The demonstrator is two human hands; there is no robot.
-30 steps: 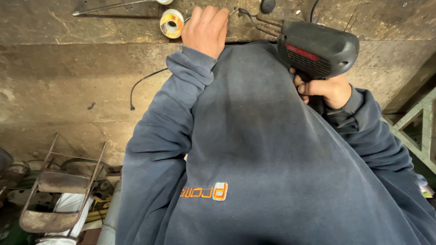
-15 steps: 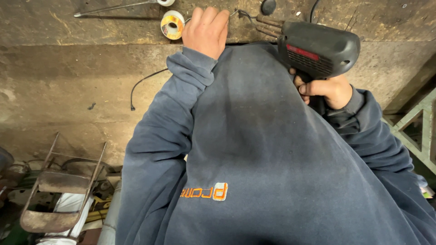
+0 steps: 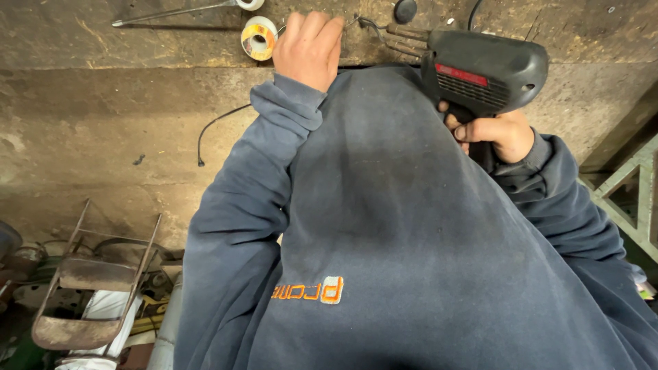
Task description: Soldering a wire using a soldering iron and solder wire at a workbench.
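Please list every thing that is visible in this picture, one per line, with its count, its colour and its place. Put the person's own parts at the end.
soldering gun: 1, black with a red strip, upper right, held by its grip, tip toward the left hand
solder spool: 1, pale with a yellow centre, on the bench left of the left hand
metal rod: 1, grey, top left on the bench
round knob: 1, dark, top edge of the bench
loose wire: 1, black, hanging down the bench front
metal frame: 1, rusty, lower left on the floor
bench: 1, worn brown, across the top
left hand: 1, on the bench edge, fingers curled
right hand: 1, closed on the gun's grip
sweatshirt: 1, dark blue, fills the centre
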